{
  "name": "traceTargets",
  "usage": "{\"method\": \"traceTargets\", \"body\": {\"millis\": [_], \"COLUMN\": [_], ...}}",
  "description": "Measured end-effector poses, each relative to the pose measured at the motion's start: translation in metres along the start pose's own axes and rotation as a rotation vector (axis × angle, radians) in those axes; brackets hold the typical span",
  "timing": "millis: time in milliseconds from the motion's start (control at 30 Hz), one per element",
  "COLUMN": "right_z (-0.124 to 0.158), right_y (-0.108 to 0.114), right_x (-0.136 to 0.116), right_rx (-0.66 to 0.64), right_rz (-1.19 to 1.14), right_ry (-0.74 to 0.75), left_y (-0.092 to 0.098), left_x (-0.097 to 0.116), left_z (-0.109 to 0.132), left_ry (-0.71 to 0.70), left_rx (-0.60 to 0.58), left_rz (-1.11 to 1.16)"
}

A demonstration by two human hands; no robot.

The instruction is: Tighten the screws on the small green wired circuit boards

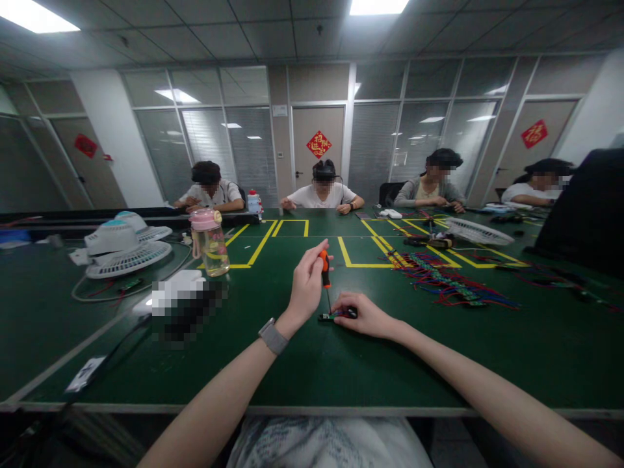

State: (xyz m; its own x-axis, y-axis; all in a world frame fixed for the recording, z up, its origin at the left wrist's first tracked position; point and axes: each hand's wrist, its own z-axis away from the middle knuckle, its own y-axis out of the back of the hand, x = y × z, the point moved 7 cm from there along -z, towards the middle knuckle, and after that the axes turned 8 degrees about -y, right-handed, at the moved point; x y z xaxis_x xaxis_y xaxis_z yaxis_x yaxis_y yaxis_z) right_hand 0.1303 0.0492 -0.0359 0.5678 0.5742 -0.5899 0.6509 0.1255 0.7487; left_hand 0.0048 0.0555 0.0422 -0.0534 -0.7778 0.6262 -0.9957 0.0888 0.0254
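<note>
"Closest to us is a pale shirt [326, 445] with a pattern, by the near edge of the green counter [292, 383]. What's going on?"

"See the left hand [307, 279]? Its fingers are almost straight and point up, and it has hold of an orange and black screwdriver [325, 270] against the palm. The thin rod points down at a little board [325, 318] on the counter, in the middle."

"And the right hand [363, 315]?"

"It's low, with bent fingers close together, pinching the right side of the little board. A round black bit [351, 312] peeks out there; I can't tell what it is."

"How much is done?"

"The screwdriver looks to be in place. I can't see how much is done or left on that board. Boards with red and blue wires [448, 279] lie to the right, but I can't tell if they're finished."

"And the arms?"

"The left arm [219, 396] comes from the near left, wearing a gray watch [273, 336], its hand raised. The right arm [468, 377] slants in from the near right, with its wrist lower."
</note>
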Motion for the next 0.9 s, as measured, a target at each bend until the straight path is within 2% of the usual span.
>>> {"method": "traceTargets", "body": {"millis": [100,233,300,500,700,767,900], "right_z": [0.000,-0.001,-0.001,-0.001,-0.001,-0.001,-0.001], "right_y": [0.000,0.001,0.001,0.000,0.001,0.001,0.001], "right_x": [-0.001,-0.001,-0.001,0.000,-0.001,-0.002,-0.002], "right_rx": [-0.004,0.003,0.008,0.005,0.010,0.008,0.001], "right_rz": [0.000,-0.001,-0.001,-0.012,-0.006,-0.008,-0.008], "right_ry": [0.004,-0.005,-0.002,0.004,-0.001,-0.001,0.004], "left_y": [-0.002,0.004,0.005,-0.001,0.006,0.005,-0.002], "left_x": [-0.002,0.013,0.016,0.006,0.015,0.013,0.002], "left_z": [0.001,0.001,0.001,0.001,0.000,0.000,0.001], "left_ry": [0.026,-0.084,-0.106,-0.053,-0.115,-0.105,-0.014], "left_rx": [0.004,0.046,0.055,0.002,0.051,0.034,-0.014], "left_rz": [0.036,-0.197,-0.239,0.004,-0.267,-0.231,-0.001]}}
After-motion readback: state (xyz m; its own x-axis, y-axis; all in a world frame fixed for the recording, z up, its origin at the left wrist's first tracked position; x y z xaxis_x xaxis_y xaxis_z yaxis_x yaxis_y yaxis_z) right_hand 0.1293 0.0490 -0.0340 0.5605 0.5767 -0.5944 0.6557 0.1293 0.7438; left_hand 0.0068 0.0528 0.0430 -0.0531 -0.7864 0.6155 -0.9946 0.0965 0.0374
